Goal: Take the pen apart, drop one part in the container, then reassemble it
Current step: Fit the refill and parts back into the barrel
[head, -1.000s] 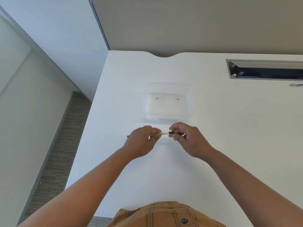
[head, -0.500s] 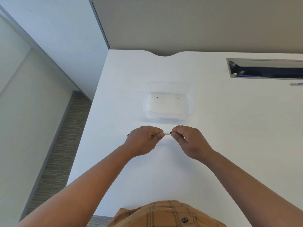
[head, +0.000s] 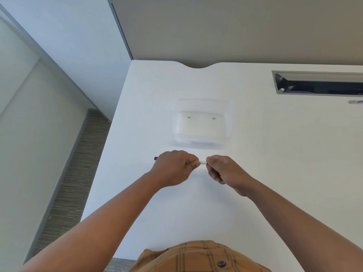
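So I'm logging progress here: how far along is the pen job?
Early or midway; I can't tell which. Both hands, left and right, grip the pen by its ends. The container shows only small dark specks, too small to identify. Finishing the pen is left.

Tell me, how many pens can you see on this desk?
2. One pen is held between the left hand and right hand, near the clear container. A blue pen lies at the far right edge.

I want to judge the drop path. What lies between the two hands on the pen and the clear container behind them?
Only bare white desk, seen in the head view. The left hand and right hand grip the pen just short of the container.
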A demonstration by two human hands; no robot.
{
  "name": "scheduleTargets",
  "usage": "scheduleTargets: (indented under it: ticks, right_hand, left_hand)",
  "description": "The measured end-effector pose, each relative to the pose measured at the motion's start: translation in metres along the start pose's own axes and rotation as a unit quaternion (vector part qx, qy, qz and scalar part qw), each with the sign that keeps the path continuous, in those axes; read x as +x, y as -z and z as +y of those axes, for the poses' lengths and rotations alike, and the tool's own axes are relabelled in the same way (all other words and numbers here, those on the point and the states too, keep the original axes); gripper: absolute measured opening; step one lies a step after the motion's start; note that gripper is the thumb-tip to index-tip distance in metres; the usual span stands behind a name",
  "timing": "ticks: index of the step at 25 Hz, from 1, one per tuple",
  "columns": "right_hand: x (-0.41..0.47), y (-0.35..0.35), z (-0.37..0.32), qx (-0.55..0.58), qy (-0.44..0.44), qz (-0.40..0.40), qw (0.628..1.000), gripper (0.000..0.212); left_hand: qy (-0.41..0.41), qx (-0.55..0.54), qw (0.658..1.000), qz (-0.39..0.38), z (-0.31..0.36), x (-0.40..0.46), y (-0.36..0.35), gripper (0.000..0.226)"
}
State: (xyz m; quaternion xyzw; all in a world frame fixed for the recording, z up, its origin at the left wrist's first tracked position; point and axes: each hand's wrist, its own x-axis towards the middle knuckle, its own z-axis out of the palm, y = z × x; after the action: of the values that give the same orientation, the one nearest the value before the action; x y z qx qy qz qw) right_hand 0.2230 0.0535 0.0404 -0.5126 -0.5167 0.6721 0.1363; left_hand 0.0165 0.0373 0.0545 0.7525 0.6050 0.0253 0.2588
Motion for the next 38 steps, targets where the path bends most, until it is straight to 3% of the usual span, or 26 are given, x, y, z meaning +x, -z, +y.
scheduleTargets:
  ticks: [5, 9, 11, 13, 15, 17, 20, 23, 25, 27, 29, 30, 33, 35, 38]
  right_hand:
    - [0.001, 0.003, 0.007, -0.110, 0.125, 0.099, 0.981, 0.007]
    - [0.002, 0.004, 0.013, -0.237, 0.196, 0.143, 0.941, 0.014]
    - [0.001, 0.001, 0.014, -0.191, 0.158, 0.142, 0.958, 0.025]
    - [-0.001, -0.005, 0.007, -0.027, 0.058, 0.111, 0.992, 0.036]
    - [-0.001, -0.010, 0.002, 0.064, -0.028, 0.085, 0.994, 0.039]
    - [-0.001, -0.010, 0.001, -0.044, 0.008, 0.100, 0.994, 0.040]
    - [-0.001, -0.005, 0.006, -0.258, 0.135, 0.144, 0.946, 0.025]
    - [0.001, -0.002, 0.009, -0.325, 0.174, 0.154, 0.917, 0.025]
    - [0.001, -0.005, 0.009, -0.235, 0.144, 0.143, 0.951, 0.030]
    - [0.001, -0.006, 0.003, -0.068, 0.041, 0.111, 0.991, 0.033]
    - [0.001, -0.005, -0.004, 0.048, -0.070, 0.051, 0.995, 0.034]
    - [0.001, -0.005, -0.005, 0.039, -0.086, 0.038, 0.995, 0.034]
    - [0.002, -0.004, -0.001, -0.145, 0.025, 0.086, 0.985, 0.034]
    - [0.004, 0.000, 0.007, -0.233, 0.125, 0.122, 0.957, 0.024]
    - [0.006, 0.009, 0.021, -0.375, 0.215, 0.137, 0.891, 0.021]
  left_hand:
    - [0.050, -0.061, 0.996, -0.028, -0.005, 0.003, 0.001, 0.033]
    - [0.057, -0.078, 0.995, -0.032, -0.004, 0.002, 0.001, 0.032]
    - [0.030, -0.038, 0.999, -0.010, 0.001, 0.003, 0.000, 0.040]
    - [0.005, -0.007, 1.000, 0.013, 0.004, 0.004, -0.002, 0.042]
    - [-0.004, -0.005, 1.000, 0.016, 0.004, 0.004, -0.004, 0.042]
    - [0.020, -0.029, 0.999, 0.003, 0.003, 0.005, -0.003, 0.041]
    - [0.051, -0.061, 0.997, -0.021, -0.002, 0.006, -0.002, 0.039]
    - [0.048, -0.076, 0.996, -0.022, -0.001, 0.005, -0.003, 0.038]
    - [0.019, -0.030, 0.999, 0.009, 0.002, 0.005, -0.003, 0.040]
    - [-0.029, 0.041, 0.997, 0.053, 0.004, 0.004, -0.005, 0.041]
    - [-0.061, 0.080, 0.993, 0.067, 0.003, 0.002, -0.007, 0.040]
    - [-0.059, 0.076, 0.993, 0.063, 0.002, 0.002, -0.008, 0.040]
    - [0.019, 0.006, 1.000, 0.022, 0.001, 0.002, -0.009, 0.041]
    - [0.074, -0.065, 0.995, -0.015, 0.000, 0.004, -0.008, 0.034]
    - [0.095, -0.122, 0.987, -0.049, -0.002, 0.007, -0.007, 0.027]
